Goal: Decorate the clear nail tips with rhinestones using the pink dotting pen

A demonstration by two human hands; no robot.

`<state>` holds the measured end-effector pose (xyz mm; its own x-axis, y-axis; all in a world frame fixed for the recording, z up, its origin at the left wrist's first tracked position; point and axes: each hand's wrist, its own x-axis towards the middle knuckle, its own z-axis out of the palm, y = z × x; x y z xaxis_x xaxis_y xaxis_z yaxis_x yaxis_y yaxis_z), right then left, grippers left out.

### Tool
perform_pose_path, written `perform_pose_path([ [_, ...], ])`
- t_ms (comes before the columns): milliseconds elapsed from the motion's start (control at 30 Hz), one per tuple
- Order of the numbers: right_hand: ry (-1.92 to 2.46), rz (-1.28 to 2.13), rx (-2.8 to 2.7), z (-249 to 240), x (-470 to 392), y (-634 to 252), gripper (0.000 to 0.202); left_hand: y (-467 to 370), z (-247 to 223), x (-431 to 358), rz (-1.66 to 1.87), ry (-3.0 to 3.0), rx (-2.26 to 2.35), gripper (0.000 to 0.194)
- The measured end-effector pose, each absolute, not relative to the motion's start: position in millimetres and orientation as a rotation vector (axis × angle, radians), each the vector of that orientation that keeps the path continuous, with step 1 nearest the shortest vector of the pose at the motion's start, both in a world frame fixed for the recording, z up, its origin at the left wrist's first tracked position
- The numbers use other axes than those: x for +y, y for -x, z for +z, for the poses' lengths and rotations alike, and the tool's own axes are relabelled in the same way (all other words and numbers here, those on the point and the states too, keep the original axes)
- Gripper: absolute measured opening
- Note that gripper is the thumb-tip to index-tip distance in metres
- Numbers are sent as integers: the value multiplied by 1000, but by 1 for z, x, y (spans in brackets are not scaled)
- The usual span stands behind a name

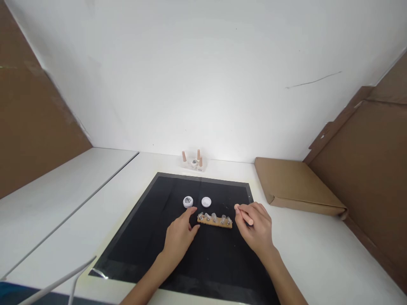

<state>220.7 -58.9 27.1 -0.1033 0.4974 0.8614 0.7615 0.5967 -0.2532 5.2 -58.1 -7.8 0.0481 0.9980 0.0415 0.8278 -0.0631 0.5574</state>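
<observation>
My left hand (179,233) is at the left end of a narrow tan strip (216,223), its thumb and forefinger apart around that end. Whether they touch it I cannot tell. Along the strip stand several clear, nail-tip-like pieces (214,217). To the right of the strip, my right hand (256,224) is closed around a short peach-coloured stick (247,217), with a rounded peach end showing near the fingertips. Beyond the strip sit a small white jar (188,201) with grey contents and a round white lid (206,202).
A black mat (140,237) covers the middle of the white table. Behind it, a clear tray (193,166) holds peach-coloured sticks and a small jar. At right lies a flat cardboard box (295,182). A pale cable (57,281) crosses the lower left corner.
</observation>
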Motion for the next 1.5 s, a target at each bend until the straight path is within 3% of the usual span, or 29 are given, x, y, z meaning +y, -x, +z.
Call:
perform_pose_path([
  [133,1041,-309,-1758,27,-59,-219,11,-10,-8,-81,642,-2011,1955,19],
  [533,1259,-136,-1729,14,-52,-218,12,-40,-11,-73,122,-2305,1954,38],
  [767,1499,442,-1730,4,-37,-240,32,-43,-18,-63,93,-2311,1976,34],
  [933,1422,715,-1951,-1,-33,-259,16,-43,-22,-62,157,-2312,1972,33],
  [1033,1377,816,-2030,-6,-37,-262,33,-43,-24,-62,192,-2311,1963,31],
  [1133,1370,825,-2050,-15,-44,-261,38,-42,-24,-61,208,-2303,1966,31],
  [1500,1356,544,-2047,-42,-52,-248,14,-44,-23,-58,219,-2263,1995,32],
])
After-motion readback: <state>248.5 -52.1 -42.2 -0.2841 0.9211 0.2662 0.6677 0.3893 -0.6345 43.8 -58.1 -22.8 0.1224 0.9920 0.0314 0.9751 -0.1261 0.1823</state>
